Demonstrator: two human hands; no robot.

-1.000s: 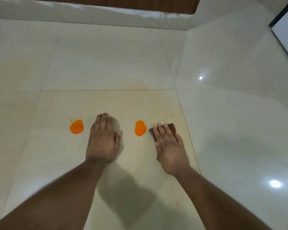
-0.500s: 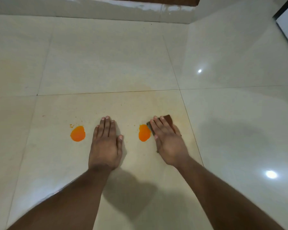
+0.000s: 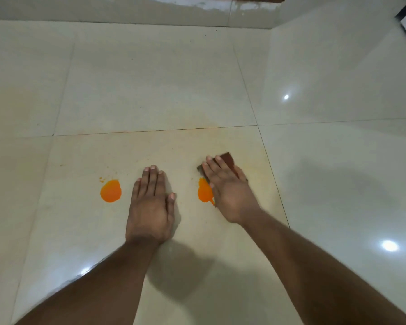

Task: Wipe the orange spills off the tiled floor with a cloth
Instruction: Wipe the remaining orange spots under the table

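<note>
On the floor point(image 3: 150, 90), flat hands — right point(image 3: 230, 195) presses cloth point(image 3: 227, 159), left point(image 3: 150, 207) bare

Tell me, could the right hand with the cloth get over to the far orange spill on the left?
Probably not directly: the left hand lies flat on the floor between the right hand, pressing the cloth, and the left spill. It would need to lift over or go around.

Two orange spills point(image 3: 111, 190), brown cloth point(image 3: 228, 159), glossy cream tiled floor point(image 3: 150, 85)
</note>
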